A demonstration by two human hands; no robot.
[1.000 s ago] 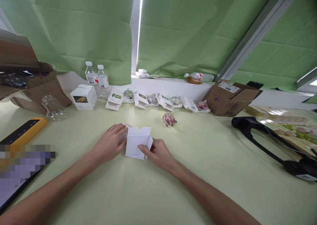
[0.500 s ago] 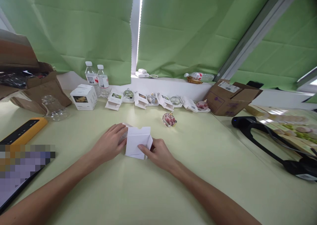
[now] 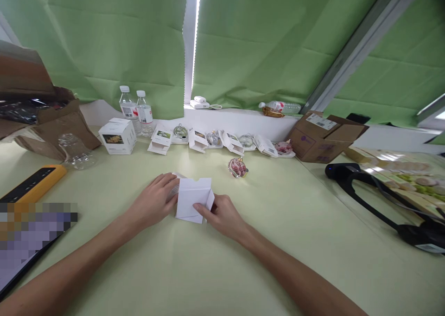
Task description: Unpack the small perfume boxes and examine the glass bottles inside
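Note:
Over the middle of the table, a small white carton (image 3: pixel 191 197) with its end flaps open is between my two hands. My left hand (image 3: pixel 160 197) is closed on its left side, partly covering a printed face; those fingertips go behind the carton. From the right, my right hand (image 3: pixel 222 214) grips it, thumb on the white panel and the other fingers hidden behind. Beyond my right hand, a small glass ornament (image 3: pixel 238 167) with pink contents and a gold-coloured top lies on the table, touched by neither hand.
Along the back stand several opened white cartons (image 3: pixel 162 137) beside glass ornaments (image 3: pixel 180 131). A white box (image 3: pixel 118 137), water bottles (image 3: pixel 144 114) and a clear jar (image 3: pixel 74 153) are at left. A cardboard box (image 3: pixel 320 137) and a black headset-like device (image 3: pixel 365 195) are at right.

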